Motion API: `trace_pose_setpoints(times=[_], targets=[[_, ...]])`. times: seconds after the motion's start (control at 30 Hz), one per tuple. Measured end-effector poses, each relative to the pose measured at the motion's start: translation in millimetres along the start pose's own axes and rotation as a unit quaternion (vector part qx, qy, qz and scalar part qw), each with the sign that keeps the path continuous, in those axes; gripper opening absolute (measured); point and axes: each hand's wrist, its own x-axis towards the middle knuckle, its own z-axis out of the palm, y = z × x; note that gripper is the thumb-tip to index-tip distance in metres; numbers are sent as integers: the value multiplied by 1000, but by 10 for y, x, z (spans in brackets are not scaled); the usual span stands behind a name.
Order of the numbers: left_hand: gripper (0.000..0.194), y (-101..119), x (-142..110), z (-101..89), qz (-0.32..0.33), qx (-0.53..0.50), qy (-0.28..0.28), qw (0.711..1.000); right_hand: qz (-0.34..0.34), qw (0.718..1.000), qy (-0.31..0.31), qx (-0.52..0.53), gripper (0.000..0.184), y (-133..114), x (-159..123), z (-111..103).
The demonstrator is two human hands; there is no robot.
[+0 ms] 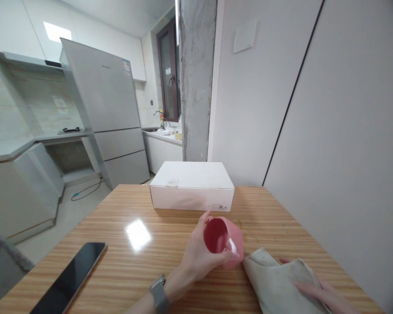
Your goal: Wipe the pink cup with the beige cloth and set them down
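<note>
A left hand (199, 253) grips a pink cup (222, 240) just in front of a white cardboard box (192, 187) on the striped wooden tabletop (118, 218), while the right hand (317, 294) lies open on a worn beige cloth (275, 281) beside the cup.

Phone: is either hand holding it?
No, the phone lies on the wooden table, while the left hand holds a pink cup and the right hand rests on a cloth.
</note>
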Motion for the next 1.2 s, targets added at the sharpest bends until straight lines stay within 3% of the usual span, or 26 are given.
trace_pose_setpoints(times=[0.1,0.27,0.4,0.57,0.73,0.9,1.03,1.1,1.2], targets=[[101,118,166,244,17,37,-32,999,-5,996,-84,31,48,68,82,-10],[107,310,486,603,32,154,-89,984,-67,993,-54,-79,54,109,155,39],[93,384,644,813,63,212,-106,970,-52,989,-31,-133,57,138,118,29],[87,342,730,972,83,231,-107,964,-51,981,-46,-181,41,163,109,-10],[85,255,756,1051,102,216,-86,967,-53,974,-26,-218,44,247,161,-27],[85,260,723,957,89,170,-115,975,-57,957,-5,-283,52,343,178,-60],[64,360,501,648,136,86,-108,981,-136,923,127,-338,54,125,72,-38],[50,391,294,441,145,92,-104,980,-200,915,158,-313,47,-88,-49,96],[30,337,-78,153,71,209,-108,969,-229,945,76,-219,27,-375,-282,536]])
